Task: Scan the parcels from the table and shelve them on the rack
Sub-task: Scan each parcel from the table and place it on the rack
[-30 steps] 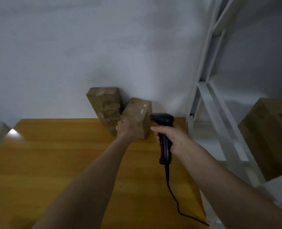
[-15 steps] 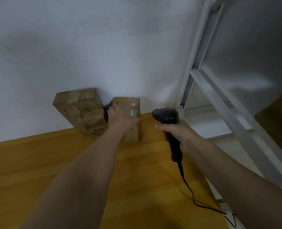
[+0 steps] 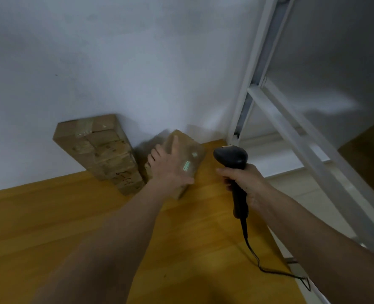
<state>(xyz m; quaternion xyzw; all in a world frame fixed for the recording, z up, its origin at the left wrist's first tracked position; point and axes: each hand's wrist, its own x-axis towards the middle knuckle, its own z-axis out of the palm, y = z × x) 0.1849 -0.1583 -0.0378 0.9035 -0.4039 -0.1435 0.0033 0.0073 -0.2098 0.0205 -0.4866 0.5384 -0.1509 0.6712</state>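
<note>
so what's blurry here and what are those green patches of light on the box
Head view: dim, flat light; the small brown cardboard parcel under the left hand is smeared by motion blur, while the taller taped cardboard stack looks sharper. The green dot patches fall on the parcel and hand, probably aiming light from the black handheld scanner in the right hand. Wide-angle distortion tilts the white metal rack.

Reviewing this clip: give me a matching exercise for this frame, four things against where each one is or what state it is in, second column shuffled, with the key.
Things
1. scanner
2. small parcel
3. stack of parcels
4. rack

States
A. white frame at the table's right end
B. stands against the wall, untouched
C. gripped in the right hand
D. under the left hand, green light pattern on it

Pairs: 1-C, 2-D, 3-B, 4-A
</note>
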